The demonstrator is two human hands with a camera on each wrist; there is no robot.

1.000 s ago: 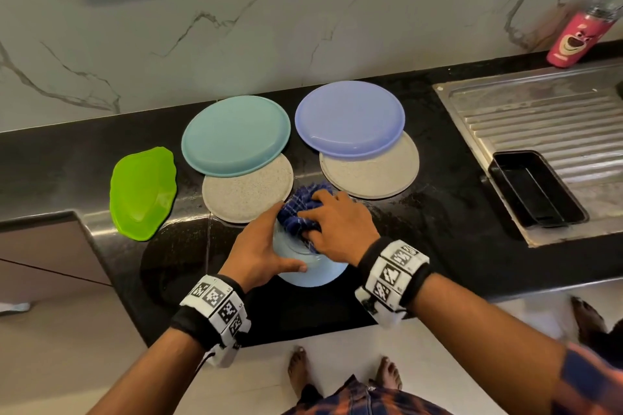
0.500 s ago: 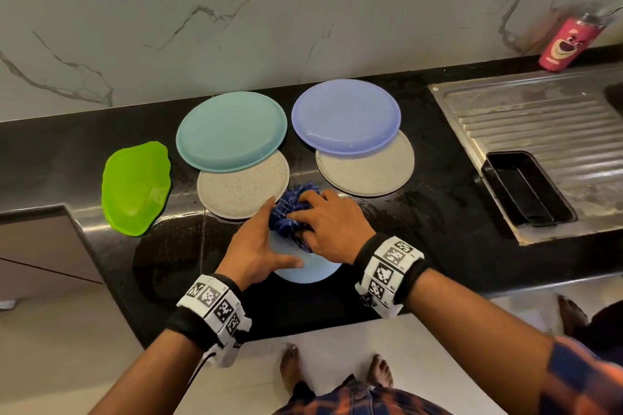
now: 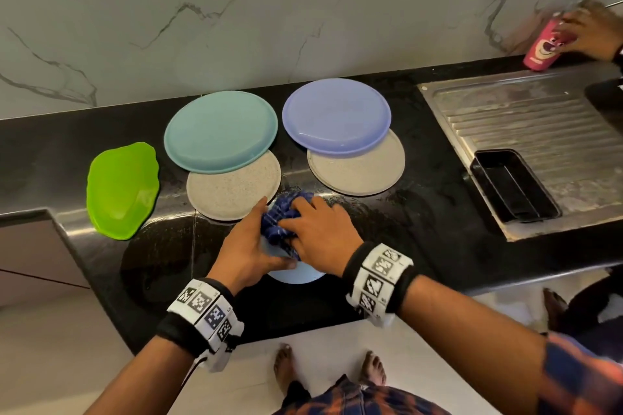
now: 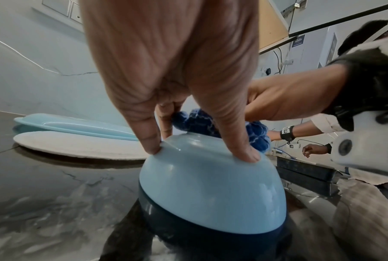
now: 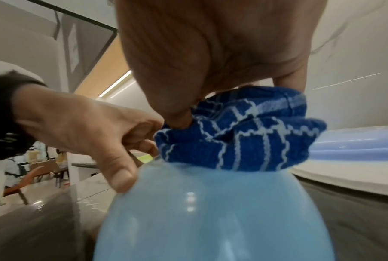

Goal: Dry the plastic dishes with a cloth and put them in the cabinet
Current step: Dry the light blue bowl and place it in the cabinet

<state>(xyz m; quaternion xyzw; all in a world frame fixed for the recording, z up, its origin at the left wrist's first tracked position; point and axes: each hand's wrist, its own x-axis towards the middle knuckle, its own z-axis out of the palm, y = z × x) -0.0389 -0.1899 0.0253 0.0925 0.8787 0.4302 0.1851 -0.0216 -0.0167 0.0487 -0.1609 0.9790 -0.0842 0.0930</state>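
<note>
A light blue plastic bowl [image 3: 295, 274] [image 4: 210, 194] [image 5: 210, 220] sits upside down on the black counter [image 3: 421, 229]. My left hand [image 3: 251, 246] [image 4: 188, 144] grips the bowl's upturned base with thumb and fingertips. My right hand [image 3: 317, 232] [image 5: 210, 98] clutches a bunched blue checked cloth [image 3: 279, 222] [image 4: 219, 127] [image 5: 244, 137] and presses it onto the bowl. Behind lie a teal plate [image 3: 220, 131] over a speckled beige plate [image 3: 229, 190], a lilac plate [image 3: 337, 116] over another beige plate [image 3: 367, 168], and a green dish [image 3: 121, 189].
A steel drainboard [image 3: 539, 131] holding a black tray [image 3: 515, 185] lies to the right. At the back right another person's hand [image 3: 593, 30] holds a pink bottle [image 3: 542, 47]. A marble wall backs the counter. My bare feet [image 3: 330, 371] stand on the pale floor below.
My right hand keeps rubbing the cloth over the bowl, shifting slightly. Another person's hand has come in at the back right and taken hold of the pink bottle.
</note>
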